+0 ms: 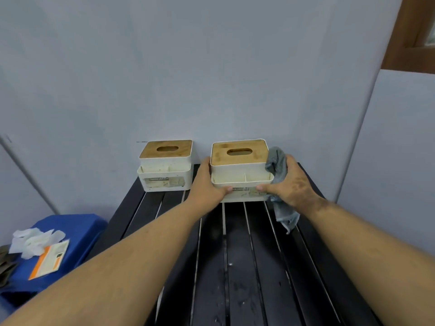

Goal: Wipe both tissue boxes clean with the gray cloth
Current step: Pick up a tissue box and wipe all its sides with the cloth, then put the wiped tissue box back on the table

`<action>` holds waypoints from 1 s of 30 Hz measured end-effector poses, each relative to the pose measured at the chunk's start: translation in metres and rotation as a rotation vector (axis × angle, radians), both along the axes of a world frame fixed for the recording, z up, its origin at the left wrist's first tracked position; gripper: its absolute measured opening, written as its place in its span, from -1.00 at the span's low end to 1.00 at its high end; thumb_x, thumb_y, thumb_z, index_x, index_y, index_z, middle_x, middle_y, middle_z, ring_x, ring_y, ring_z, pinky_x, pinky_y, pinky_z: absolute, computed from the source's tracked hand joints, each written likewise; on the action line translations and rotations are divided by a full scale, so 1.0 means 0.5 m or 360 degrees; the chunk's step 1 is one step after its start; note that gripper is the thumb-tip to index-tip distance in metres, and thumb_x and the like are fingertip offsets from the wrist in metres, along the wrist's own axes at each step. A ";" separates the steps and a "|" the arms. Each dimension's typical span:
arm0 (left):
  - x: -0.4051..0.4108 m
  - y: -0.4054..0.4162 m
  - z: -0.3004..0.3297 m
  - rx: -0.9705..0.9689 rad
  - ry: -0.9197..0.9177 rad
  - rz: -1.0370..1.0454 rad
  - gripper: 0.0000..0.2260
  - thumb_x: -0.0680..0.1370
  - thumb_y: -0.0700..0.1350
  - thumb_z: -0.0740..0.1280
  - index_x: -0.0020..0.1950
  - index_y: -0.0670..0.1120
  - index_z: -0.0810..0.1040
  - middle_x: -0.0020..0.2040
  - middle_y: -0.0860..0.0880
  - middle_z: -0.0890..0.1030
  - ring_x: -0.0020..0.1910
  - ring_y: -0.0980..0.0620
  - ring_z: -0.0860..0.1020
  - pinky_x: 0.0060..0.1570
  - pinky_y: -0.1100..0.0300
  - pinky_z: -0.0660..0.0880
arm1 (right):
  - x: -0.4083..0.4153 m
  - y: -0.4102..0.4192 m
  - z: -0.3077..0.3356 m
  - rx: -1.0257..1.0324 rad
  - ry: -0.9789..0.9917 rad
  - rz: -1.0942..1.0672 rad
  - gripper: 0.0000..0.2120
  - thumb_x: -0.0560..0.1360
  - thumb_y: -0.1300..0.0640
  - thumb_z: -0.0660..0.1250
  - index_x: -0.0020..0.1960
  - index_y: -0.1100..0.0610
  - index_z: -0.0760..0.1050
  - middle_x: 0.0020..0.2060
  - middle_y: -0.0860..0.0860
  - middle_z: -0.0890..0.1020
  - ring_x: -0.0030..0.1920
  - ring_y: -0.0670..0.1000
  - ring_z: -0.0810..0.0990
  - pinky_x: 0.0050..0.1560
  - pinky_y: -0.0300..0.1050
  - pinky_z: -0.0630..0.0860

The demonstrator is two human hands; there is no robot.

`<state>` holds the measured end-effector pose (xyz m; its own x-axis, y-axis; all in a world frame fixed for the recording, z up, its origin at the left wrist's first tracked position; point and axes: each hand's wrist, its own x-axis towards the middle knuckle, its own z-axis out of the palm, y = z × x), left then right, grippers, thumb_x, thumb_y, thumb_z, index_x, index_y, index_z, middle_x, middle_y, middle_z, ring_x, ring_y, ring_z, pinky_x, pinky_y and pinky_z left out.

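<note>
Right tissue box (240, 170): clasped between my hands, long axis lying left-right.
Left hand (207, 184): gripped its left end.
Right hand (289, 182): pinned gray cloth (279, 170) against right end, nearer for wiping.

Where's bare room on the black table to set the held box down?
Free: the dark slats in front of the right tissue box, between the two forearms. A narrow gap separates it from the left tissue box. Crowded: the back edge by the wall, and the right side where the gray cloth hangs from the right hand.
</note>
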<state>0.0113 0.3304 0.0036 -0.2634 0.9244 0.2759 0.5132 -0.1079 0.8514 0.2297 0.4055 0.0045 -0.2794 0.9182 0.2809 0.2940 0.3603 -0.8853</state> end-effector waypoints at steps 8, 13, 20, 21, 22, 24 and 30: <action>-0.014 0.093 -0.037 -0.0060 0.0033 0.0025 -0.23 0.48 -0.24 0.55 0.57 -0.01 0.22 0.25 0.19 0.37 0.27 0.18 0.37 0.25 0.29 0.34 | -0.019 0.111 -0.059 0.0002 -0.0039 -0.0028 -0.30 0.21 0.17 0.67 0.21 0.04 0.36 0.06 -0.07 0.53 0.05 -0.08 0.50 -0.08 -0.42 0.42; -0.015 0.119 -0.047 -0.0039 0.0083 0.0018 -0.28 0.51 -0.22 0.52 0.55 -0.01 0.22 0.25 0.15 0.39 0.25 0.15 0.40 0.27 0.26 0.36 | -0.021 0.139 -0.068 0.0054 -0.0092 -0.0042 -0.34 0.24 0.14 0.66 0.19 0.05 0.35 0.03 -0.09 0.52 0.00 -0.11 0.49 -0.13 -0.46 0.43; -0.011 0.140 -0.048 -0.0055 0.0102 -0.0001 -0.30 0.52 -0.20 0.50 0.54 -0.01 0.20 0.28 0.11 0.39 0.29 0.10 0.42 0.35 0.18 0.41 | -0.022 0.161 -0.077 0.0053 -0.0063 -0.0077 -0.29 0.25 0.15 0.66 0.28 0.15 0.38 0.12 0.00 0.54 0.11 -0.02 0.51 -0.02 -0.41 0.39; -0.011 0.141 -0.049 -0.0067 0.0099 0.0001 -0.31 0.53 -0.20 0.50 0.54 -0.01 0.20 0.29 0.10 0.39 0.29 0.10 0.42 0.34 0.19 0.41 | -0.022 0.160 -0.077 0.0054 -0.0059 -0.0081 -0.29 0.25 0.15 0.66 0.28 0.16 0.38 0.12 0.01 0.54 0.11 -0.01 0.51 0.00 -0.38 0.40; -0.009 0.139 -0.048 -0.0084 0.0098 0.0002 -0.32 0.53 -0.19 0.50 0.54 -0.02 0.20 0.30 0.08 0.39 0.30 0.10 0.41 0.31 0.22 0.40 | -0.021 0.159 -0.076 0.0056 -0.0064 -0.0081 -0.29 0.25 0.14 0.66 0.29 0.17 0.38 0.12 0.02 0.54 0.12 0.00 0.52 0.02 -0.35 0.41; -0.006 0.129 -0.044 -0.0149 0.0093 0.0011 -0.34 0.54 -0.17 0.50 0.53 -0.05 0.21 0.35 0.05 0.41 0.32 0.10 0.40 0.27 0.25 0.38 | -0.015 0.154 -0.072 0.0039 -0.0068 -0.0084 -0.29 0.25 0.14 0.66 0.29 0.16 0.39 0.13 0.04 0.55 0.12 0.01 0.53 0.03 -0.31 0.43; -0.016 0.015 -0.020 -0.0313 0.0127 0.0070 -0.27 0.57 -0.09 0.47 0.62 -0.11 0.14 0.58 -0.08 0.31 0.51 -0.05 0.36 0.45 0.01 0.39 | 0.043 0.100 -0.049 -0.0043 0.0077 -0.0303 -0.36 0.25 0.18 0.65 0.22 0.17 0.43 0.07 0.09 0.61 0.11 0.10 0.60 0.15 -0.05 0.54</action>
<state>0.0031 0.3378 -0.0062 -0.2889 0.9507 0.1129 0.5806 0.0803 0.8102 0.2514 0.4557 -0.0198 -0.0869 0.9605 0.2643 0.3111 0.2782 -0.9087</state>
